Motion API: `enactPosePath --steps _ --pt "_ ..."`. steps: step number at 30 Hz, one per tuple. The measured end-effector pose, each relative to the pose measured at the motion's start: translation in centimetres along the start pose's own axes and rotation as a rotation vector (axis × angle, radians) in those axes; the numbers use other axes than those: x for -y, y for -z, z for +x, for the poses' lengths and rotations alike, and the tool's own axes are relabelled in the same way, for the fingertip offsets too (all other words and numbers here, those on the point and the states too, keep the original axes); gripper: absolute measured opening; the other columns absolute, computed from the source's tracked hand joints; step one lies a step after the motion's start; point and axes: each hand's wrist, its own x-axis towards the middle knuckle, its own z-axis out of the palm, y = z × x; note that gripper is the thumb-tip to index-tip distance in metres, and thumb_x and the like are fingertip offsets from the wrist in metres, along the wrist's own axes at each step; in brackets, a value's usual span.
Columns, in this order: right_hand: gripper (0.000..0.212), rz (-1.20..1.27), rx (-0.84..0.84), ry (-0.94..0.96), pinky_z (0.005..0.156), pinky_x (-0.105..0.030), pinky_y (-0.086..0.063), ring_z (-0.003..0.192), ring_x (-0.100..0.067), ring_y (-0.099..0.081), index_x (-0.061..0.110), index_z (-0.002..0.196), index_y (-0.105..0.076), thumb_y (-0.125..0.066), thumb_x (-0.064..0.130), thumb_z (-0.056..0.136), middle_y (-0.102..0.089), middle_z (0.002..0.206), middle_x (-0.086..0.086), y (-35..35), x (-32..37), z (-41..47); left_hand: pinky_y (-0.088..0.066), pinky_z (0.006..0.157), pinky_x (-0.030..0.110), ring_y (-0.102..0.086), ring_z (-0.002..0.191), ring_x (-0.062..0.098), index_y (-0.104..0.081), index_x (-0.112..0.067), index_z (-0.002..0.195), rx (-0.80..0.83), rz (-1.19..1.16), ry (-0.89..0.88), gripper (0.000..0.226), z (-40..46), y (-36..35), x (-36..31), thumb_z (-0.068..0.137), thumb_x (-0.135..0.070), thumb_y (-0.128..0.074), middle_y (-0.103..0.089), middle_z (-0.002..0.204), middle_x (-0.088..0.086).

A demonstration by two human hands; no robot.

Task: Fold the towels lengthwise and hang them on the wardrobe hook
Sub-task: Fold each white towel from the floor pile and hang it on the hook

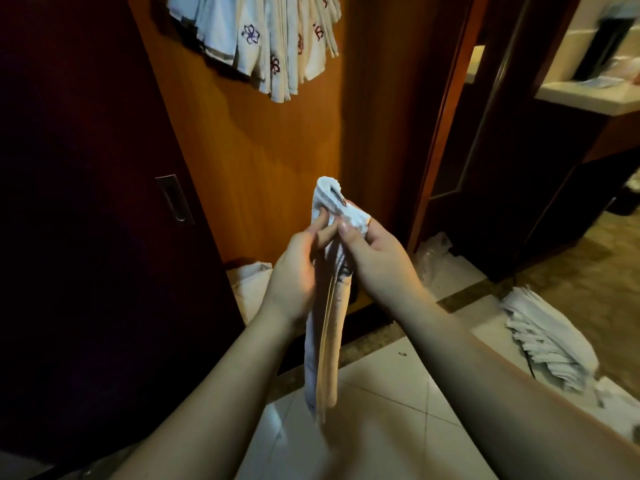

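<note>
My left hand (294,268) and right hand (377,258) each hold a closed grip on the top of a narrow folded towel (325,341), which hangs before the wardrobe door (270,150). More towels (263,39) hang above.

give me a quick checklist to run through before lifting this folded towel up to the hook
1. Towel folded lengthwise: ok. The folded towel hangs as a narrow strip.
2. Both hands holding it: ok. The left hand and right hand pinch its top end.
3. Top end ready to loop over a hook: cannot tell. It is bunched above the fingers.
4. Hook location: cannot tell. The hook is out of view, above the hanging towels on the wardrobe panel.
5. Space on the hook: cannot tell. Many towels already hang there.
6. More towels waiting: ok. A towel pile lies on the floor to the right.
</note>
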Motion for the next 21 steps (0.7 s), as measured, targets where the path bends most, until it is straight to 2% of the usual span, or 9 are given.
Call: enactPosePath --steps 3,4,6,8,9,11,13,16,21 --pt "0.033 -0.002 0.017 0.018 0.075 -0.025 -0.053 0.085 -0.004 -0.072 0.039 0.111 -0.064 -0.045 0.059 0.093 -0.075 0.094 0.014 0.9 0.8 1.2 -0.049 0.074 0.004 -0.067 0.104 -0.005 -0.065 -0.015 0.120 0.187 -0.300 0.041 0.046 1.1 1.0 -0.6 0.103 -0.038 -0.030 -0.074 0.106 -0.020" --pt "0.033 0.008 0.016 0.023 0.075 -0.029 -0.055 0.083 -0.006 -0.072 0.036 0.108 -0.065 -0.046 0.058 0.093 -0.075 0.092 0.011 1.3 1.2 1.7 -0.049 0.073 0.003 -0.066 0.102 -0.009 -0.066 -0.013 0.120 0.165 -0.256 0.027 0.049 1.7 1.4 -0.6 0.104 -0.041 -0.029 -0.074 0.107 -0.022" --pt "0.032 0.040 0.005 0.022 0.079 -0.033 -0.056 0.084 -0.010 -0.074 0.031 0.101 -0.067 -0.048 0.055 0.091 -0.077 0.091 0.009 1.9 1.8 3.0 -0.049 0.084 0.010 -0.062 0.111 -0.003 -0.069 -0.026 0.113 0.011 -0.077 -0.054 0.041 3.2 2.0 -0.5 0.097 -0.052 -0.043 -0.069 0.118 -0.017" --pt "0.031 0.064 0.015 0.029 0.087 -0.042 -0.057 0.091 -0.015 -0.074 0.029 0.098 -0.069 -0.050 0.052 0.090 -0.078 0.094 0.005 2.5 2.5 4.3 -0.047 0.098 0.025 -0.056 0.121 0.011 -0.061 -0.037 0.108 -0.144 0.081 -0.107 0.039 4.6 2.6 -0.3 0.077 -0.062 -0.059 -0.061 0.128 -0.003" --pt "0.032 0.070 0.027 0.036 0.092 -0.049 -0.056 0.095 -0.020 -0.074 0.028 0.099 -0.070 -0.051 0.052 0.089 -0.078 0.097 0.002 2.7 3.0 4.9 -0.046 0.099 0.029 -0.054 0.123 0.015 -0.056 -0.037 0.111 -0.160 0.081 -0.084 0.051 5.2 3.0 -0.4 0.070 -0.065 -0.066 -0.057 0.131 0.001" --pt "0.035 0.101 0.059 0.033 0.099 -0.057 -0.051 0.102 -0.030 -0.072 0.022 0.102 -0.070 -0.053 0.049 0.088 -0.077 0.104 -0.008 3.0 3.8 6.0 -0.047 0.097 0.033 -0.057 0.122 0.018 -0.053 -0.031 0.119 -0.055 -0.033 0.007 0.075 6.5 3.9 -0.4 0.059 -0.068 -0.080 -0.060 0.130 0.002" --pt "0.033 0.186 0.091 0.016 0.102 -0.056 -0.051 0.102 -0.032 -0.072 0.017 0.103 -0.070 -0.053 0.042 0.089 -0.077 0.105 -0.012 3.3 4.6 7.0 -0.047 0.094 0.038 -0.064 0.117 0.018 -0.065 -0.030 0.118 0.130 -0.145 0.106 0.076 7.4 4.5 -0.3 0.054 -0.064 -0.088 -0.069 0.125 -0.001" --pt "0.031 0.341 0.132 -0.010 0.097 -0.051 -0.051 0.096 -0.030 -0.071 0.010 0.103 -0.069 -0.052 0.031 0.089 -0.076 0.100 -0.014 3.8 6.0 8.1 -0.047 0.091 0.037 -0.070 0.105 0.010 -0.079 -0.033 0.101 0.241 -0.164 0.120 0.062 7.6 4.4 -0.1 0.046 -0.058 -0.093 -0.075 0.113 -0.005" --pt "0.034 0.510 0.122 -0.049 0.085 -0.039 -0.059 0.089 -0.025 -0.074 0.007 0.098 -0.076 -0.050 0.029 0.095 -0.077 0.097 -0.014 5.0 7.7 9.8 -0.052 0.058 0.022 -0.065 0.060 0.011 -0.076 -0.018 0.068 0.423 -0.442 0.206 0.044 6.3 2.6 0.8 0.040 -0.044 -0.099 -0.068 0.066 -0.004"
